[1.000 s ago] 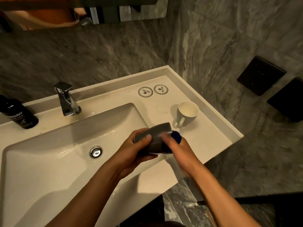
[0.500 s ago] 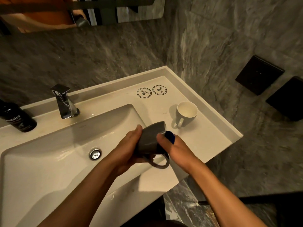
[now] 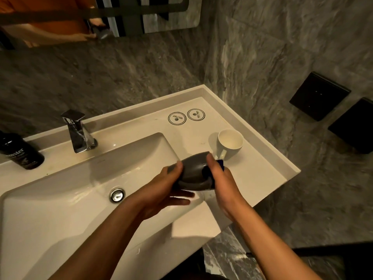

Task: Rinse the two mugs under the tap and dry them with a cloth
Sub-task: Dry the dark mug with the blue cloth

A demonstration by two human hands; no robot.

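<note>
— What's biggest?
— The glossy white rectangular basin [image 3: 66,203], chrome tap [image 3: 77,132] at ten o'clock.
— And the hands?
— The left hand [image 3: 163,190] grips a smooth grey mug [image 3: 194,171] lying sideways above the basin's right edge; the right hand [image 3: 221,182] presses a blue cloth [image 3: 221,163] (mostly hidden) against it.
— The other one?
— A white mug [image 3: 229,143] stands upright at one o'clock.

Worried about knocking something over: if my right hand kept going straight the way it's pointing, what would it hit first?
Probably the white mug, just beyond the right hand, though depth is unclear.
</note>
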